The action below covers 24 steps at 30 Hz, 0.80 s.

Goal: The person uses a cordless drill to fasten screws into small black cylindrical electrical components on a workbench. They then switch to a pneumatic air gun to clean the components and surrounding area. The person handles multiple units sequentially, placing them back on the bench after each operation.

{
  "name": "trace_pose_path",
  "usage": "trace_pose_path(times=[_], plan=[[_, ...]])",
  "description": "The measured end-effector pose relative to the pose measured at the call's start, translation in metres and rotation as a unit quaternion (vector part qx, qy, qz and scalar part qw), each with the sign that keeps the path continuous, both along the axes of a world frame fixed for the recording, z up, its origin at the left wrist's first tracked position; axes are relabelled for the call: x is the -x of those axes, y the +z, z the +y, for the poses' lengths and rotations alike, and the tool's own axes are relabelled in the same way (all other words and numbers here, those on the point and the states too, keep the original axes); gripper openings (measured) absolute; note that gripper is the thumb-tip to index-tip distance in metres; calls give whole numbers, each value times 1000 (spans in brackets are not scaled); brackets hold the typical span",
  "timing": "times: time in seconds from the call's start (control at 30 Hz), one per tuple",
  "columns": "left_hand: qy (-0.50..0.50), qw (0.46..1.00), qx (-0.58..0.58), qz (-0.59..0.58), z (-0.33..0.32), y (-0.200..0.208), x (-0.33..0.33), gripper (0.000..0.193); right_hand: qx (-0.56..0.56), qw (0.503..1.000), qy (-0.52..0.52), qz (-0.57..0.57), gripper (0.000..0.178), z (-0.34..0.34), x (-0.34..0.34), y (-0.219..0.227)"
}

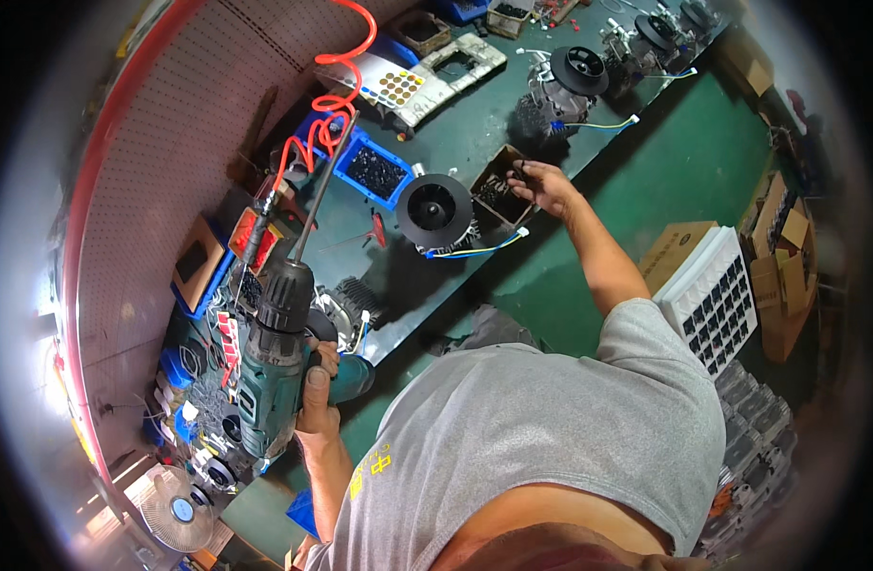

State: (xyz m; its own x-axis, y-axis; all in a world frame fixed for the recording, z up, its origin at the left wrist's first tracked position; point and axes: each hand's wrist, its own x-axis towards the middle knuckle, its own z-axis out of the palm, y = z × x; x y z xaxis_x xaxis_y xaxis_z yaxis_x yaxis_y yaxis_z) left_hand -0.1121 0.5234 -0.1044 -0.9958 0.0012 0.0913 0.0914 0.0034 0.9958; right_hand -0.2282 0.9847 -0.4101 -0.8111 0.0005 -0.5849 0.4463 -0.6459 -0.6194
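My left hand [318, 385] is wrapped around the handle of a green and black cordless drill [277, 343]. A long thin metal bit [324, 190] runs from its chuck toward the far side of the bench. My right hand [548, 188] is over the near rim of a brown box [498, 211] holding small dark parts. Its fingers are bent together by a small dark piece, too small to name. Left of the box stands a motor unit with a round black fan wheel [435, 211]; a yellow and blue cable [479, 248] trails from it.
A blue bin [373, 171] of black screws and a red-handled hex key [376, 229] lie on the green bench [475, 114]. Another fan unit [579, 71] stands farther right. A coiled red hose [337, 100] hangs above. Behind on the right is a white tray stack [708, 295].
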Motion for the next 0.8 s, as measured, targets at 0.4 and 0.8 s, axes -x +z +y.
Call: trace_pose_path(times=[0.4, 0.8], plan=[[-22, 1000, 17, -9, 13, -3, -19, 41, -315, 941, 103, 60, 33, 0, 3, 9], [-2, 1000, 6, -5, 15, -6, -32, 43, -255, 966, 31, -18, 29, -4, -8, 30]])
